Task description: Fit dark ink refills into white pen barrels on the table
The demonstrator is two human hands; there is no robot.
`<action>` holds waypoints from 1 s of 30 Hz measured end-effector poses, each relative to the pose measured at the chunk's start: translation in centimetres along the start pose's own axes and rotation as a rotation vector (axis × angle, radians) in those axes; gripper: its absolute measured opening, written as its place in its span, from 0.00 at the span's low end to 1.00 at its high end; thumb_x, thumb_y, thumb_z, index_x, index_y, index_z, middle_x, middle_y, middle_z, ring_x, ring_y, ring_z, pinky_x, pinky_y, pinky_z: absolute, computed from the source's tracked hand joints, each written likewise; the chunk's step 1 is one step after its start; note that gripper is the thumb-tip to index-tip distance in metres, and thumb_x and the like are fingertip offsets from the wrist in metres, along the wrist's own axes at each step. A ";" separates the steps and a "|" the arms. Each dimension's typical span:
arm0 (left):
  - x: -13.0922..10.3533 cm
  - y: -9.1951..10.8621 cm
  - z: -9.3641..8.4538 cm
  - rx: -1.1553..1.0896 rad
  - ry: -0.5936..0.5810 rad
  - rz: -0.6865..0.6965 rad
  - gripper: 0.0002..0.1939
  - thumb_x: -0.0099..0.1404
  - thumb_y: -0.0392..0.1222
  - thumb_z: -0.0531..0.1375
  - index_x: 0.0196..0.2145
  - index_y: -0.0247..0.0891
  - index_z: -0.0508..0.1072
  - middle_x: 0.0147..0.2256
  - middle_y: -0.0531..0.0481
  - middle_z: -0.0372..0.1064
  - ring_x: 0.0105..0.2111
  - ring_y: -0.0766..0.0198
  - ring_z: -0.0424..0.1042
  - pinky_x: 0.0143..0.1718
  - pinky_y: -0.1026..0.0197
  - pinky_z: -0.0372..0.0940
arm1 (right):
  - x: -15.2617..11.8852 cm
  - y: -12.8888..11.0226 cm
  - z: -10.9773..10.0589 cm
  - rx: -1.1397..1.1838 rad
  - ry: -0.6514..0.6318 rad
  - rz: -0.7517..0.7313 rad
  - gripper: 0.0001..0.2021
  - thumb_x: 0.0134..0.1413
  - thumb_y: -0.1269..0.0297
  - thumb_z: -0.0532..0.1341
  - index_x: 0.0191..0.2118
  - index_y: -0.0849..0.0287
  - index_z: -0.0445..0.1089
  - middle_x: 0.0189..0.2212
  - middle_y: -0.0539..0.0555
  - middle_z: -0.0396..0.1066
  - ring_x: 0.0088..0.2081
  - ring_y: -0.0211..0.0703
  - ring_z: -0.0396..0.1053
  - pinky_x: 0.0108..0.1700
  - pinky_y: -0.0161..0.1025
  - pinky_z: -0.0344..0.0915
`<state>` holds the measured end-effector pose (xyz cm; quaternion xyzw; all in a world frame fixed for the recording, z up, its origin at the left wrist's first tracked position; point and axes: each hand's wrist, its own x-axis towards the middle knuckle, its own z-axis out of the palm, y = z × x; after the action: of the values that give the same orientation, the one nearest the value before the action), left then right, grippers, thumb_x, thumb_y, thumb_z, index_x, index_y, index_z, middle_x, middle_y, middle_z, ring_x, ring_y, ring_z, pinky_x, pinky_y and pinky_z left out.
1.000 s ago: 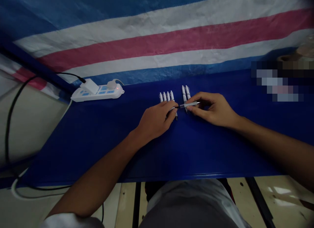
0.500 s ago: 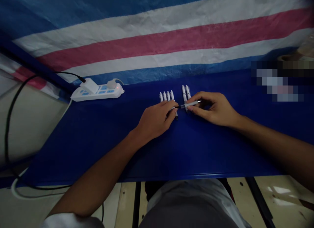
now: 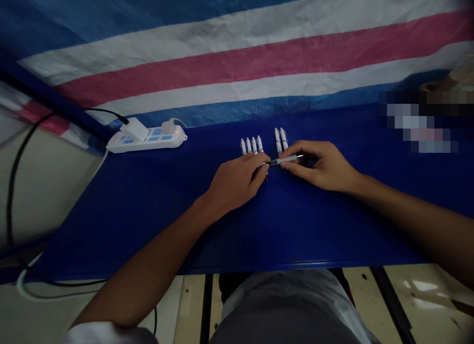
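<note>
Between my two hands a white pen part (image 3: 287,159) with a silvery tip lies crosswise, its tip pointing right. My right hand (image 3: 314,163) pinches this barrel between thumb and fingers. My left hand (image 3: 240,178) is closed on the dark-ended pen piece at its left end, mostly hidden by the fingers. Several white pens (image 3: 254,145) lie side by side behind my left hand, their lower parts covered. Two more white pens (image 3: 278,141) lie just behind the held pen, partly hidden by my right fingers.
A white power strip (image 3: 148,140) with plugs and a black cable sits at the back left of the blue table (image 3: 148,200). A striped sheet (image 3: 229,62) hangs behind. Blurred items (image 3: 418,129) are at the back right.
My right hand has moved slightly left and down with the white barrel, bringing it closer to my left fingertips. My left hand has barely moved.
</note>
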<state>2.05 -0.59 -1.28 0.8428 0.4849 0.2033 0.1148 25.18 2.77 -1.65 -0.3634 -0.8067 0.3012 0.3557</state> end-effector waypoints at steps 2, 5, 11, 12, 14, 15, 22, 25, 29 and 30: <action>0.0 0.1 0.0 -0.005 -0.009 -0.008 0.15 0.77 0.44 0.50 0.50 0.42 0.75 0.43 0.50 0.79 0.41 0.58 0.78 0.39 0.58 0.67 | 0.0 0.0 0.1 0.008 -0.002 -0.005 0.12 0.59 0.55 0.67 0.41 0.58 0.81 0.32 0.55 0.80 0.28 0.41 0.73 0.27 0.36 0.67; 0.0 0.2 0.0 -0.036 -0.021 -0.023 0.14 0.77 0.44 0.51 0.50 0.41 0.74 0.40 0.51 0.79 0.39 0.59 0.78 0.40 0.58 0.68 | 0.0 0.1 0.1 0.023 -0.026 -0.002 0.13 0.59 0.56 0.67 0.42 0.59 0.81 0.33 0.56 0.81 0.28 0.41 0.73 0.27 0.36 0.68; -0.2 0.3 0.0 -0.072 -0.050 0.010 0.15 0.76 0.44 0.51 0.53 0.38 0.72 0.40 0.48 0.79 0.38 0.58 0.78 0.43 0.56 0.69 | 0.1 -0.1 0.0 0.034 -0.089 0.042 0.14 0.62 0.54 0.65 0.43 0.60 0.80 0.31 0.54 0.80 0.26 0.39 0.72 0.26 0.35 0.64; -0.2 0.3 0.1 -0.070 -0.050 0.015 0.15 0.76 0.44 0.51 0.52 0.38 0.72 0.41 0.47 0.78 0.38 0.57 0.77 0.43 0.56 0.69 | 0.1 -0.2 0.0 0.017 -0.098 0.046 0.15 0.64 0.52 0.64 0.38 0.60 0.80 0.28 0.53 0.78 0.25 0.38 0.70 0.26 0.35 0.62; -0.2 0.3 0.1 -0.074 -0.049 0.017 0.14 0.76 0.44 0.51 0.50 0.39 0.73 0.40 0.47 0.78 0.38 0.57 0.77 0.43 0.55 0.69 | 0.2 -0.4 0.0 -0.021 -0.123 0.041 0.21 0.67 0.50 0.59 0.29 0.60 0.76 0.21 0.50 0.72 0.22 0.36 0.65 0.25 0.35 0.58; -0.2 0.3 0.1 -0.079 -0.050 0.018 0.14 0.77 0.45 0.51 0.49 0.39 0.73 0.40 0.48 0.78 0.38 0.57 0.77 0.43 0.56 0.68 | 0.2 -0.4 0.1 -0.038 -0.133 0.033 0.23 0.69 0.50 0.57 0.27 0.59 0.74 0.20 0.49 0.70 0.21 0.36 0.64 0.25 0.35 0.57; -0.1 0.2 0.1 -0.084 -0.043 0.011 0.13 0.77 0.46 0.51 0.48 0.40 0.73 0.37 0.50 0.77 0.36 0.59 0.76 0.40 0.57 0.67 | 0.0 0.0 0.4 0.046 -0.096 0.001 0.14 0.63 0.53 0.64 0.46 0.58 0.75 0.35 0.54 0.78 0.30 0.40 0.71 0.30 0.36 0.63; 0.0 0.2 0.1 -0.093 -0.048 -0.005 0.13 0.77 0.45 0.51 0.48 0.40 0.73 0.37 0.50 0.77 0.36 0.59 0.76 0.40 0.58 0.67 | -0.1 -0.1 0.3 0.082 -0.133 0.043 0.14 0.62 0.53 0.65 0.45 0.59 0.75 0.34 0.54 0.78 0.28 0.39 0.71 0.26 0.35 0.62; -0.1 0.2 0.2 -0.094 -0.055 0.009 0.13 0.77 0.45 0.51 0.48 0.39 0.73 0.40 0.49 0.78 0.39 0.57 0.77 0.43 0.56 0.68 | 0.0 -0.5 0.1 0.017 -0.172 0.078 0.19 0.68 0.50 0.59 0.30 0.59 0.74 0.19 0.48 0.68 0.20 0.34 0.62 0.23 0.34 0.56; -0.1 0.2 0.2 -0.093 -0.053 0.013 0.13 0.77 0.45 0.51 0.48 0.39 0.73 0.40 0.48 0.78 0.39 0.57 0.77 0.43 0.56 0.68 | 0.0 -0.5 0.1 -0.001 -0.172 0.063 0.21 0.69 0.50 0.58 0.29 0.58 0.73 0.19 0.47 0.66 0.19 0.34 0.60 0.23 0.34 0.55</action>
<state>2.29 -0.77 -1.38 0.8449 0.4662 0.2037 0.1653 24.92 2.47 -1.28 -0.3616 -0.8225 0.3420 0.2751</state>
